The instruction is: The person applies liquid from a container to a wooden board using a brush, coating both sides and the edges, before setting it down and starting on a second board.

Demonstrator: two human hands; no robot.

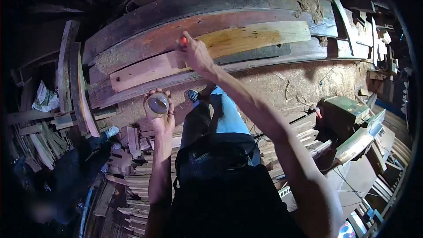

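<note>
In the head view, my left hand (164,122) is closed round a clear, round cup (155,105) with some liquid in it, held low before the boards. My right hand (198,55) reaches over a long wooden plank (145,71) and grips what looks like a paintbrush (183,41) with a red handle. Its dark lower end is blurred by motion. Right of this hand, the plank has a glossy yellow-brown coat (246,36); left of it, the wood is pale and dull. A dark knot hole shows near the plank's left end.
Weathered boards (198,0) lie behind the plank. Upright timbers (66,68) stand left, beside a white bag (45,98). Stacked wood strips (136,194) lie near my legs. A green metal box (346,108) and cables are at right. Another person's shoe (112,132) shows at lower left.
</note>
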